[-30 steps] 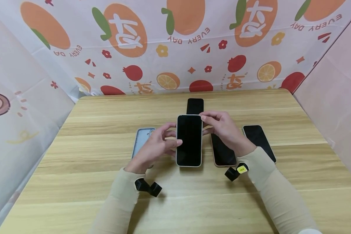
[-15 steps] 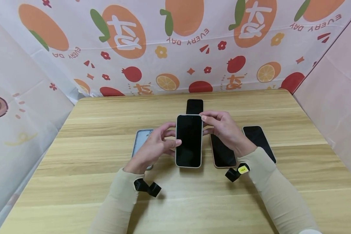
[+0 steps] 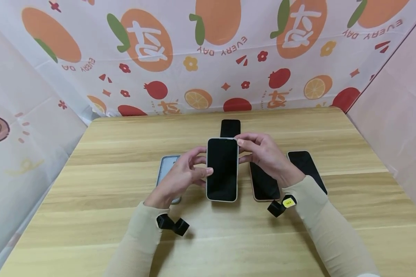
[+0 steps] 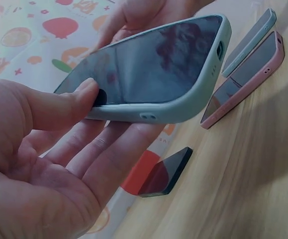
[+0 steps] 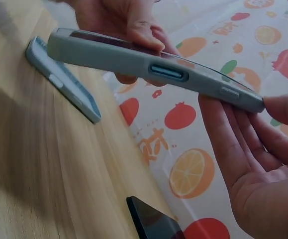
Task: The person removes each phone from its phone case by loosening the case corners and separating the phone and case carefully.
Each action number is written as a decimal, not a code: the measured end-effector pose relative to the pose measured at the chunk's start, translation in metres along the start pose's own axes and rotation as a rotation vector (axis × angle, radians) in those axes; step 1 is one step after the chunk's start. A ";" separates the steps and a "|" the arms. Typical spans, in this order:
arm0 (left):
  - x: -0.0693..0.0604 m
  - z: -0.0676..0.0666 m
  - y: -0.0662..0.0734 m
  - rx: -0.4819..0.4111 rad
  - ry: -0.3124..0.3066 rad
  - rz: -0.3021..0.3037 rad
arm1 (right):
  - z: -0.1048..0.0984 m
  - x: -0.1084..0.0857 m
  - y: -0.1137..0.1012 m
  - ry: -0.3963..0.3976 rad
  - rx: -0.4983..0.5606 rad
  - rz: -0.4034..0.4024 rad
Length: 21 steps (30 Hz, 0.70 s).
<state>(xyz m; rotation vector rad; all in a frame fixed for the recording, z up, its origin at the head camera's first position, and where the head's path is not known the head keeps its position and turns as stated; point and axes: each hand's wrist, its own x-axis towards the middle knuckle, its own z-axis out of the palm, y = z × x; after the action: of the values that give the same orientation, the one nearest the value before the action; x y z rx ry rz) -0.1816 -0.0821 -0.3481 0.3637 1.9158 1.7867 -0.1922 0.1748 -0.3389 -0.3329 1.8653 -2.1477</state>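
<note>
Both hands hold a black-screened phone (image 3: 222, 169) in a pale blue-green case (image 5: 104, 59) above the table, screen up. My left hand (image 3: 182, 175) grips its left side, with the thumb on the screen's edge and the fingers underneath. At the top right corner, my right hand (image 3: 265, 156) pinches the cased phone, thumb on the corner and fingers below. The right wrist view shows the case's side wall running along the phone's edge, with a slot and a button bump. Partly behind the left hand lies an empty light blue phone case (image 3: 166, 167), open side up.
Farther back on the wooden table (image 3: 100, 215) lies a black phone (image 3: 230, 128). A phone in a pink case (image 3: 263, 182) is partly under the right hand. To its right lies another phone in a pale case (image 3: 306, 169). A fruit-print cloth (image 3: 208, 69) hangs behind the table.
The cased phone has shifted very slightly left along with the left hand. Both hands keep the same hold, and the view has tilted a little.
</note>
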 end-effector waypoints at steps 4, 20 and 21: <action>0.000 -0.002 -0.003 -0.015 -0.018 0.014 | 0.002 0.001 -0.001 -0.013 -0.055 0.031; 0.000 0.000 0.000 -0.034 -0.024 0.055 | 0.002 0.000 -0.002 -0.025 0.025 -0.014; 0.000 0.000 0.000 -0.038 -0.027 0.060 | 0.003 0.000 -0.003 -0.021 0.035 -0.012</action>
<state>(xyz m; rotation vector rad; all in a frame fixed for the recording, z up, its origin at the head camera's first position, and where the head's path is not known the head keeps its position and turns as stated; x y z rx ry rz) -0.1814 -0.0826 -0.3480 0.4343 1.8679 1.8446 -0.1912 0.1722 -0.3358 -0.3586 1.8165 -2.1740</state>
